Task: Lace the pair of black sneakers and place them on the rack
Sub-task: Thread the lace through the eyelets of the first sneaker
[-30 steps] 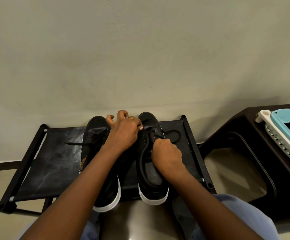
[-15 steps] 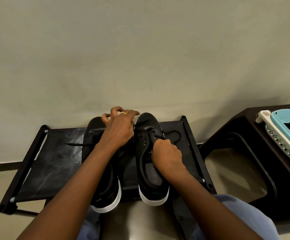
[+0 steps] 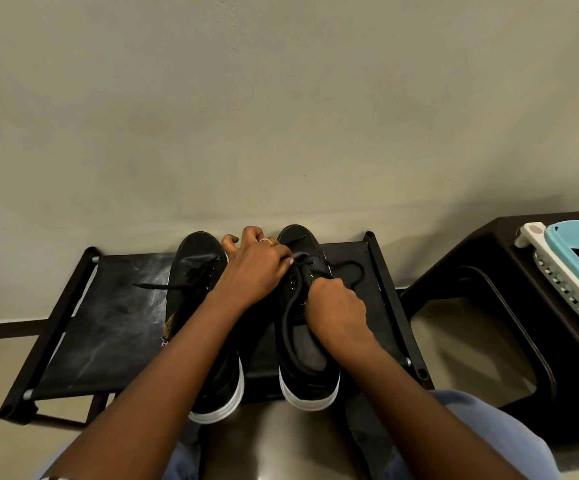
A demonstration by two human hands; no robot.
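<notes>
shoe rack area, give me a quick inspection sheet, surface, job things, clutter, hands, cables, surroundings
surface: black fabric shoe rack with tube frame, against the wall.
job's things: left sneaker and right sneaker side by side on the rack, toes to the wall; a lace end trails left, a lace loop lies right.
clutter: nothing seen on the rack.
grippers: left hand pinches lace at the right sneaker's eyelets; right hand grips lace over its tongue.
cables: nothing seen.
surroundings: plain wall; dark stool on the right carrying a blue and white basket.
</notes>
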